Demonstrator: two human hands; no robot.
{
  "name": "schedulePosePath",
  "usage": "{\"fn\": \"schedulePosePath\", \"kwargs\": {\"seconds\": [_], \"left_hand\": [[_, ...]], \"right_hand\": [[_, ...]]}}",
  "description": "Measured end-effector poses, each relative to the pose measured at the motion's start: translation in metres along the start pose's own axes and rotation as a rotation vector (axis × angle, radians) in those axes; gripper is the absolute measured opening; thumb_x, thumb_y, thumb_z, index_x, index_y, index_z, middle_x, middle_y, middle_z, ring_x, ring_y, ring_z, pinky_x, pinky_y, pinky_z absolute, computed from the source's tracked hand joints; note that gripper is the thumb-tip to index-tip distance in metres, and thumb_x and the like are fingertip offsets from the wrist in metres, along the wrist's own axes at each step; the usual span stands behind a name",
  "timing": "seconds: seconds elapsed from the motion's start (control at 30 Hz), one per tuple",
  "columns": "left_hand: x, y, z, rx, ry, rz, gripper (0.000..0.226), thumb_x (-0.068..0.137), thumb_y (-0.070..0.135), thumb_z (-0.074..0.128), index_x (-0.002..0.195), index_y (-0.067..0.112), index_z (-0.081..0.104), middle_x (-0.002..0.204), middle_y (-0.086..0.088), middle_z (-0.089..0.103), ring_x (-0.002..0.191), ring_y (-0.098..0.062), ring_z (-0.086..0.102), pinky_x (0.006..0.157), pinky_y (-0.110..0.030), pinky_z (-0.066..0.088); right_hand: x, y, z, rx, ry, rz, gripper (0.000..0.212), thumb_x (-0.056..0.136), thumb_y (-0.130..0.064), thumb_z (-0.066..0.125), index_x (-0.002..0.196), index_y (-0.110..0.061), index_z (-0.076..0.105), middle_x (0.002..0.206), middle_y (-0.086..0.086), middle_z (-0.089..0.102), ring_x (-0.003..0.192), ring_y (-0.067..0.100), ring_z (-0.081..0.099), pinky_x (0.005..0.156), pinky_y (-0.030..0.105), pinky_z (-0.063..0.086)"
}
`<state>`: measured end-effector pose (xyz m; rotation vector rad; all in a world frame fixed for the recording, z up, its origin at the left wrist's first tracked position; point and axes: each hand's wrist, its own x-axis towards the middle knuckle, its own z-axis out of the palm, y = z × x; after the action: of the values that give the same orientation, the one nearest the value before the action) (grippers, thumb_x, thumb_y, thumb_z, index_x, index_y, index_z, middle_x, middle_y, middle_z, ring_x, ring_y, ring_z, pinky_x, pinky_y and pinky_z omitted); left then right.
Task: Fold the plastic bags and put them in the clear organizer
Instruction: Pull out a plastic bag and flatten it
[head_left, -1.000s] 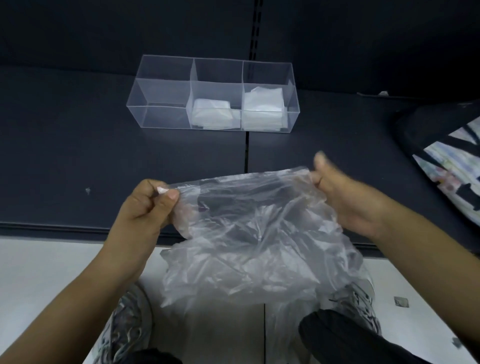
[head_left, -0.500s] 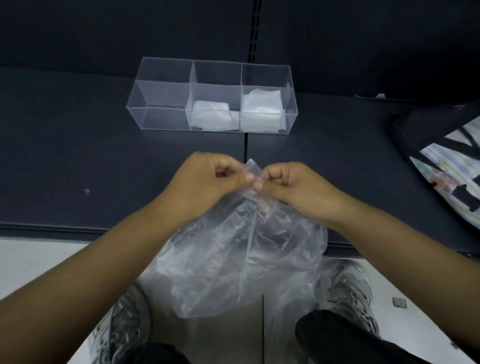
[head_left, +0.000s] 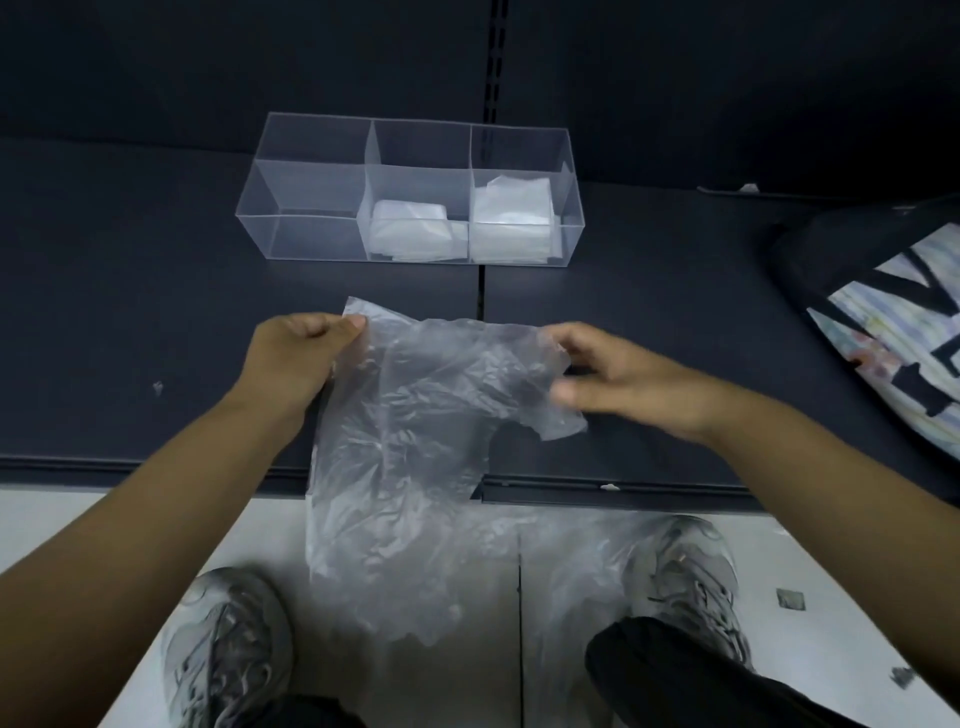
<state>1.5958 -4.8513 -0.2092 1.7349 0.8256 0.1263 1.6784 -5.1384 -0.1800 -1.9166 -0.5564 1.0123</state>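
A crumpled clear plastic bag (head_left: 415, 431) lies partly on the dark shelf (head_left: 130, 322) and hangs over its front edge. My left hand (head_left: 293, 358) pinches the bag's upper left corner. My right hand (head_left: 628, 382) is at the bag's right edge with loosely bent fingers; it is blurred, so a grip is not clear. The clear organizer (head_left: 311, 236) stands behind on the shelf with three compartments. Its left compartment is empty; a folded bag (head_left: 410, 231) lies in the middle one and another folded bag (head_left: 511, 218) in the right one.
A black bag with a pale printed panel (head_left: 883, 322) lies on the shelf at the right. Below the shelf edge are the pale floor, my two grey shoes (head_left: 228, 654) and more clear plastic (head_left: 571, 540) on the floor.
My hands, together at the bag's top half a second ago, have spread apart. The bag has been lowered onto the shelf and spread sideways.
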Motion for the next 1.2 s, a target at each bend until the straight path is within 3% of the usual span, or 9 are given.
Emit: {"fn": "schedulePosePath", "kwargs": {"seconds": [0.07, 0.23, 0.47, 0.6, 0.8, 0.9, 1.0, 1.1, 1.2], "left_hand": [[0.0, 0.0, 0.0, -0.011, 0.015, -0.011, 0.016, 0.086, 0.032, 0.07, 0.08, 0.018, 0.074, 0.066, 0.004, 0.069, 0.056, -0.008, 0.056, 0.066, -0.031, 0.052], [0.001, 0.002, -0.001, -0.067, 0.042, -0.043, 0.016, 0.086, 0.03, 0.07, 0.083, 0.015, 0.074, 0.087, -0.01, 0.072, 0.076, -0.023, 0.063, 0.085, -0.042, 0.056], [0.002, -0.003, -0.003, -0.122, 0.084, -0.07, 0.014, 0.084, 0.029, 0.072, 0.079, 0.017, 0.073, 0.083, -0.007, 0.073, 0.074, -0.022, 0.067, 0.077, -0.035, 0.057], [0.005, -0.004, -0.003, -0.114, 0.096, -0.065, 0.014, 0.084, 0.031, 0.073, 0.074, 0.021, 0.073, 0.077, -0.001, 0.072, 0.066, -0.016, 0.065, 0.068, -0.029, 0.054], [0.009, -0.007, -0.003, -0.137, 0.105, -0.086, 0.014, 0.083, 0.029, 0.073, 0.074, 0.019, 0.072, 0.076, -0.003, 0.072, 0.063, -0.017, 0.065, 0.065, -0.028, 0.054], [0.009, -0.007, -0.004, -0.142, 0.109, -0.094, 0.014, 0.083, 0.029, 0.074, 0.073, 0.019, 0.073, 0.073, -0.001, 0.072, 0.06, -0.015, 0.066, 0.061, -0.025, 0.053], [0.01, -0.009, -0.008, -0.154, 0.122, -0.104, 0.013, 0.084, 0.029, 0.073, 0.073, 0.021, 0.071, 0.06, 0.008, 0.07, 0.048, -0.005, 0.063, 0.047, -0.015, 0.048], [0.014, -0.009, -0.016, -0.165, 0.139, -0.117, 0.014, 0.085, 0.027, 0.071, 0.074, 0.019, 0.069, 0.047, 0.012, 0.062, 0.036, 0.001, 0.054, 0.039, -0.011, 0.042], [0.019, -0.009, -0.025, -0.162, 0.129, -0.144, 0.014, 0.085, 0.029, 0.071, 0.084, 0.016, 0.072, 0.064, 0.003, 0.069, 0.047, -0.007, 0.062, 0.049, -0.017, 0.05]], "right_hand": [[0.002, -0.001, 0.012, -0.038, -0.011, -0.027, 0.08, 0.066, -0.049, 0.082, 0.133, -0.04, 0.039, 0.131, -0.018, 0.05, 0.121, -0.003, 0.049, 0.103, 0.021, 0.04], [-0.002, -0.009, 0.029, -0.05, 0.511, -0.345, 0.068, 0.06, -0.053, 0.082, 0.112, -0.043, 0.04, 0.122, -0.014, 0.044, 0.113, -0.001, 0.048, 0.097, 0.01, 0.036], [-0.003, 0.029, 0.042, -0.268, 0.464, -0.113, 0.045, 0.067, -0.029, 0.085, 0.105, -0.036, 0.061, 0.111, -0.011, 0.038, 0.113, 0.011, 0.044, 0.109, 0.042, 0.033], [0.013, 0.029, 0.04, -0.277, 0.481, -0.137, 0.03, 0.072, -0.024, 0.082, 0.097, -0.033, 0.068, 0.103, -0.004, 0.041, 0.104, 0.015, 0.046, 0.104, 0.043, 0.037], [0.028, 0.027, 0.045, -0.383, 0.533, -0.136, 0.051, 0.062, -0.039, 0.086, 0.102, -0.033, 0.055, 0.104, -0.014, 0.043, 0.096, 0.0, 0.042, 0.096, 0.029, 0.028], [0.033, 0.023, 0.05, -0.314, 0.56, -0.189, 0.028, 0.071, -0.028, 0.083, 0.089, -0.027, 0.063, 0.1, -0.005, 0.046, 0.096, 0.008, 0.046, 0.099, 0.032, 0.03], [0.027, 0.018, 0.042, -0.167, 0.46, -0.179, 0.012, 0.078, -0.019, 0.078, 0.078, -0.022, 0.066, 0.102, 0.001, 0.049, 0.099, 0.012, 0.05, 0.096, 0.022, 0.035], [0.001, 0.016, 0.015, -0.142, 0.139, -0.084, 0.012, 0.082, -0.019, 0.073, 0.073, -0.024, 0.067, 0.112, -0.002, 0.054, 0.102, 0.007, 0.054, 0.094, 0.017, 0.037], [-0.025, 0.02, -0.012, -0.114, -0.091, -0.005, 0.022, 0.089, -0.032, 0.064, 0.071, -0.021, 0.065, 0.111, -0.003, 0.058, 0.103, 0.012, 0.057, 0.095, 0.02, 0.038]]}}
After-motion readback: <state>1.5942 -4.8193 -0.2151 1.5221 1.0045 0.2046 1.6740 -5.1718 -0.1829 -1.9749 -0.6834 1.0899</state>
